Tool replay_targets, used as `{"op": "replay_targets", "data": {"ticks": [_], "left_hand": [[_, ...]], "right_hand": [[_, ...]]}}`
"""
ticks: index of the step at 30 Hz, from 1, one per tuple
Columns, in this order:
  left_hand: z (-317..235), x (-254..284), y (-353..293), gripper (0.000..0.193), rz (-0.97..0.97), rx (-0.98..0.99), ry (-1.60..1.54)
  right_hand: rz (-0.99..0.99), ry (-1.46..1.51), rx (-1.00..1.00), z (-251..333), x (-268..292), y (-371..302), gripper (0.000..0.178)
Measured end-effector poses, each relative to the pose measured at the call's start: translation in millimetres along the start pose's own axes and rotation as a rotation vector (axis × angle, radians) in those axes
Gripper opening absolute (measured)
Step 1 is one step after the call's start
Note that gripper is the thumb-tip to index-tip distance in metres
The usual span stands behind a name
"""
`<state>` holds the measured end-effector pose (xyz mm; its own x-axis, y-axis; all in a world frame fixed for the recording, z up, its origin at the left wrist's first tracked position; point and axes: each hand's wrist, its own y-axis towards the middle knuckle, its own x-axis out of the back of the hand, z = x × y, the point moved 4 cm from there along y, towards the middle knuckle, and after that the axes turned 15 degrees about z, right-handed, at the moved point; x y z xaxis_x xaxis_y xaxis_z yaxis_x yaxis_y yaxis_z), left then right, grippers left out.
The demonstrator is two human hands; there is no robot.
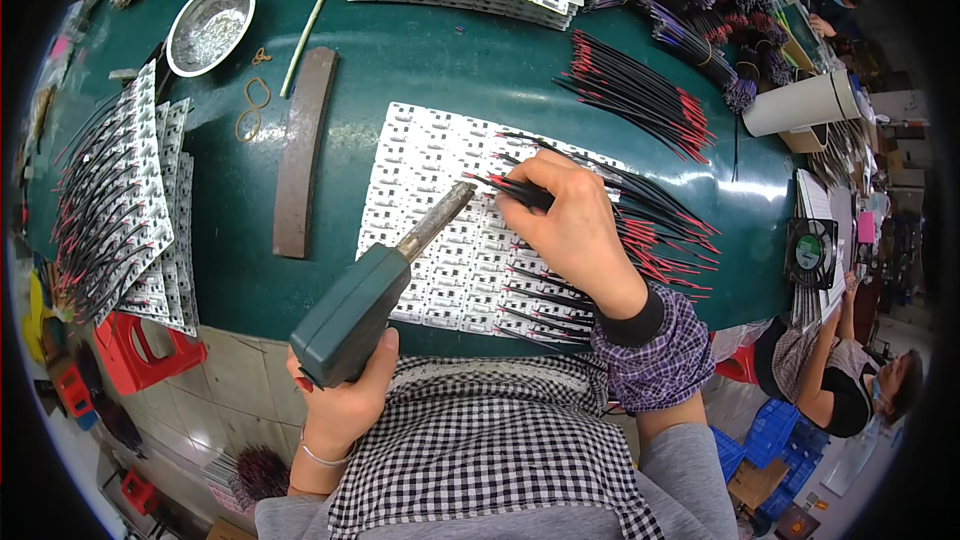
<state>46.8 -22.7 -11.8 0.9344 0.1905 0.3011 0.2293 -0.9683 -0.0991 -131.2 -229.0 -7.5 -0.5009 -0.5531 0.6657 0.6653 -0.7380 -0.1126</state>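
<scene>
Right fingers pinch black wires; left fingers clasp a green soldering gun. Metal bowl on the tabletop: contents indistinct.

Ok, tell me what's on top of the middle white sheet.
Black wires with red tips lie across the right side of the sheet. The right hand covers part of it; what's beneath can't be seen.
</scene>
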Motion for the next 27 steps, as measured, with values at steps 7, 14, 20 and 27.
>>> {"op": "replay_targets", "data": {"ticks": [7,14,20,27], "left_hand": [[-5.0,-6.1,1.5,0.018,-0.065,0.1,-0.048],[-10.8,-3.1,2.9,0.016,0.0,0.0,0.074],[4.6,2.7,-13.7,0.027,-0.064,0.059,-0.176],[-4.4,3.8,-12.8,0.034,-0.058,0.049,-0.165]], "right_hand": [[0.07,-0.011,-0.021,-2.6,2.1,5.2,0.015],[0.073,-0.019,-0.02,-3.6,0.6,4.8,0.022],[0.086,-0.022,-0.021,-2.0,2.0,3.4,0.023],[0.078,0.073,0.056,1.5,6.8,-6.4,0.019]]}}
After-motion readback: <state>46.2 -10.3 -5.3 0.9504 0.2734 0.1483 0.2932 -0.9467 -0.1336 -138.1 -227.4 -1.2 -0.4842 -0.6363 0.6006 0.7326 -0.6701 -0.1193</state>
